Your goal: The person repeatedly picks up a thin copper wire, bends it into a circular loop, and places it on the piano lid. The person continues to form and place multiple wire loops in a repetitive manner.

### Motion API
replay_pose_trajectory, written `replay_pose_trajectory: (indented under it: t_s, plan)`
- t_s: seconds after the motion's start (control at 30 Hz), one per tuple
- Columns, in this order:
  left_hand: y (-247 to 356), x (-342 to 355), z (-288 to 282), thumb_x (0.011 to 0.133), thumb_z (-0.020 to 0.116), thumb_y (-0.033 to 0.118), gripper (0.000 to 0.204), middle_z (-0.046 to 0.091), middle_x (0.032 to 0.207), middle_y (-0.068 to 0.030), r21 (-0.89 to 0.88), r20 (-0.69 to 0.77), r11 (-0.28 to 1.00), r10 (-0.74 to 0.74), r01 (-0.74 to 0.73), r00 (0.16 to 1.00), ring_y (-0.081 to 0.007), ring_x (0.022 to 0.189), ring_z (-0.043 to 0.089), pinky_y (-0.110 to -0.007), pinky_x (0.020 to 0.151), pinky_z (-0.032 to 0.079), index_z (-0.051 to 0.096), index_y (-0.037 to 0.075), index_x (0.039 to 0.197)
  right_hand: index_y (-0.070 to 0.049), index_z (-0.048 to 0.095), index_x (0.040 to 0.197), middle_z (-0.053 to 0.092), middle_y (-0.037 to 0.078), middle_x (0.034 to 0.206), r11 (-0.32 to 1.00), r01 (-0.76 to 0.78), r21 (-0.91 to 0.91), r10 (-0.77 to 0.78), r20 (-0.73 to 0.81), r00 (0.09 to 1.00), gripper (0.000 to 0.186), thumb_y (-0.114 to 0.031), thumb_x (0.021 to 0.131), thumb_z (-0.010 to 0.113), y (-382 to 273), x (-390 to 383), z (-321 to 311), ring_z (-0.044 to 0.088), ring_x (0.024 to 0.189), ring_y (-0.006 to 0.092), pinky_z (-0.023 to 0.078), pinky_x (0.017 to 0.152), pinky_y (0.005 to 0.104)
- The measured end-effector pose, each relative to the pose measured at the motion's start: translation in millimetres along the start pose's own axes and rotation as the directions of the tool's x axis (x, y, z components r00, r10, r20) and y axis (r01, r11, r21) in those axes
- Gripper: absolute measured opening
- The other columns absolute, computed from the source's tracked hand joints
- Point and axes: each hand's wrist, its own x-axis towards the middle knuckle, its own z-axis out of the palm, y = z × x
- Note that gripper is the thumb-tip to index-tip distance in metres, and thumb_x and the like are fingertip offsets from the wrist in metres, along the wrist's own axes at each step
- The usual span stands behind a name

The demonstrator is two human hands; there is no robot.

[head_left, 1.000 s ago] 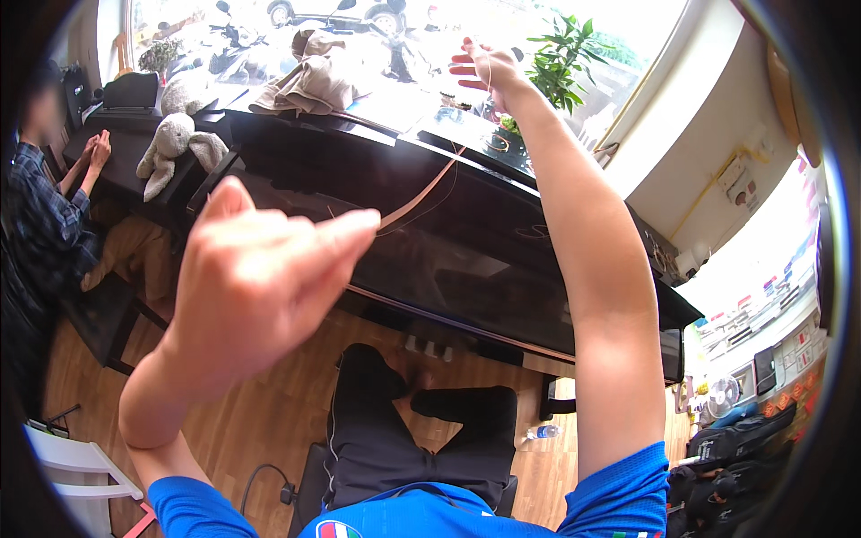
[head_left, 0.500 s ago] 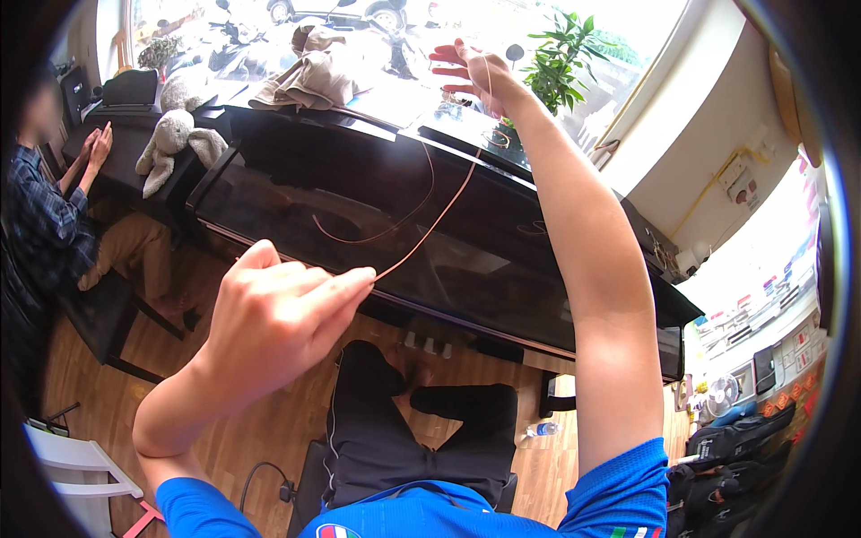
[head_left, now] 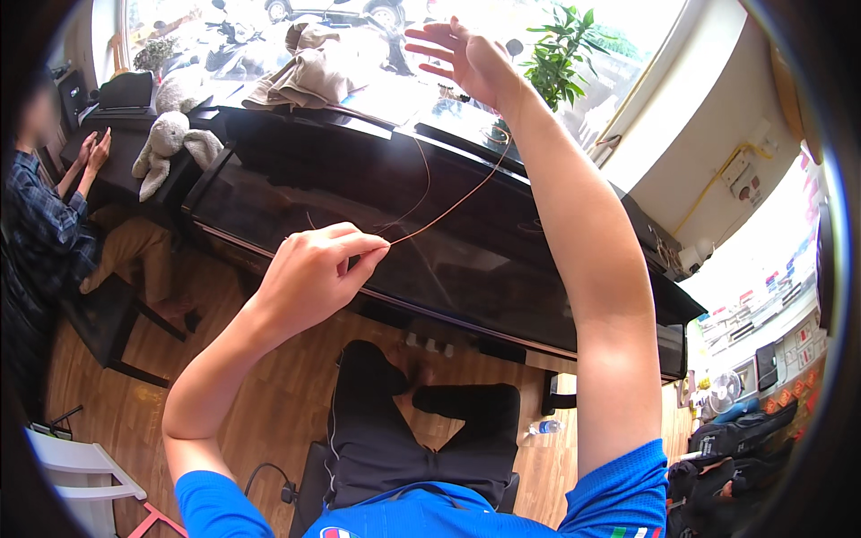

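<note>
A thin copper-coloured strand [head_left: 453, 209] is being pinched between the thumb and forefinger of the left hand [head_left: 314, 271], in front of a black piano [head_left: 489, 287]. From the pinch, the strand is curving up across the piano toward the right forearm. The right hand [head_left: 468, 65] is being held up with fingers apart, beside a green plant [head_left: 558, 67]; whether it is being touched by the strand cannot be told.

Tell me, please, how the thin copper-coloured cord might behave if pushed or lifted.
The thin copper-coloured cord is probably bendy, since it curves from the left grip in front of the black piano. It looks light, being so slender. Given that curve, an endwise push would likely bow it further.
</note>
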Motion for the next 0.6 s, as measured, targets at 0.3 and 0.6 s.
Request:
replay_pose_trajectory:
  t_s: [0.3, 0.6]
  plan:
    - [10, -21, 3, 0.09, 0.071, 0.008, 0.015, 0.076, 0.085, -0.0048, 0.065, -0.004, 0.997, -0.038, 0.038, 0.999, -0.0185, 0.072, 0.066, -0.031, 0.073, 0.049, 0.077, 0.006, 0.104, 0.004, 0.045, 0.142, 0.048, 0.02, 0.147, 0.969, 0.242, -0.039, -0.24, 0.061, 0.969, 0.056, -0.037, 0.105, 0.055, -112, -34, -11, 0.05, 0.134, 0.0307, 0.043, 0.11, 0.044]
    - [67, -69, 10, 0.083, 0.077, 0.003, 0.017, 0.072, 0.091, -0.0063, -0.173, 0.132, 0.985, 0.032, -0.009, 0.991, -0.0231, 0.085, 0.065, -0.033, 0.072, 0.052, 0.077, 0.006, 0.1, -0.002, 0.064, 0.121, 0.065, 0.021, 0.13, 0.645, 0.247, -0.723, -0.497, -0.152, 0.854, 0.044, -0.037, 0.109, 0.042, -184, -230, -69, 0.066, 0.117, 0.0303, 0.052, 0.096, 0.0372]
